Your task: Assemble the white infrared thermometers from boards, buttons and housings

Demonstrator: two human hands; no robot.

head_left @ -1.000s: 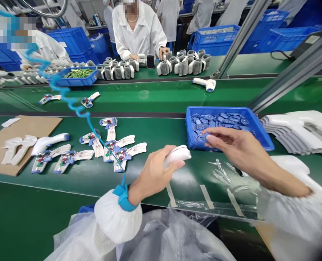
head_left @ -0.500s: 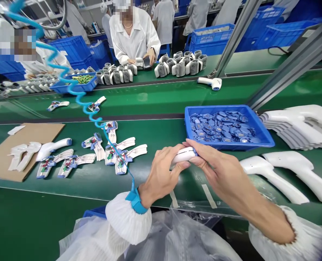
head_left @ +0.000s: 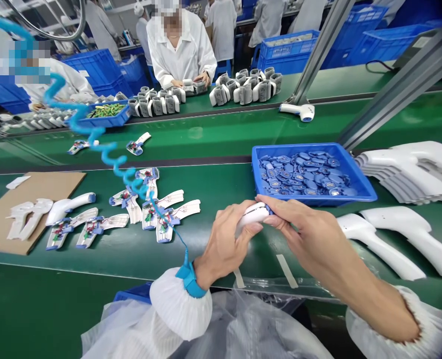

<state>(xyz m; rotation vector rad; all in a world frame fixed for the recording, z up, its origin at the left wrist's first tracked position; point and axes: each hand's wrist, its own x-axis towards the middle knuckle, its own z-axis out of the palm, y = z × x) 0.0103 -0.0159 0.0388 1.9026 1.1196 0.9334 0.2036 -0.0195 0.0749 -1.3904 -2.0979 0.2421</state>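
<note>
In front of me, my left hand (head_left: 230, 237) is closed around a white thermometer gun housing (head_left: 253, 213), with its thumb and fingers on opposite sides. A dark slit runs along the housing's upper side. My right hand (head_left: 299, 227) pinches the blue cap (head_left: 268, 209) at the housing's right end between thumb and fingertips. The fingers cover most of that cap, and the housing's handle is hidden. Just behind my hands stands a blue bin (head_left: 314, 200) of small blue oval caps (head_left: 303, 172). A blue strap (head_left: 191, 281) with a coiled cord circles my left wrist.
Opened thermometer halves with wires (head_left: 168, 212) lie to the left, beside cardboard (head_left: 67, 182). White shells (head_left: 392, 237) lie at right, near a stack of shells (head_left: 411, 169). A coiled blue cord (head_left: 112, 159) hangs across the left. A co-worker (head_left: 181, 45) sits opposite.
The thermometer pieces on the far belt have shifted right. My hands keep their hold on the housing, with the right fingers slightly repositioned at the blue end. The coiled cord has swung.
</note>
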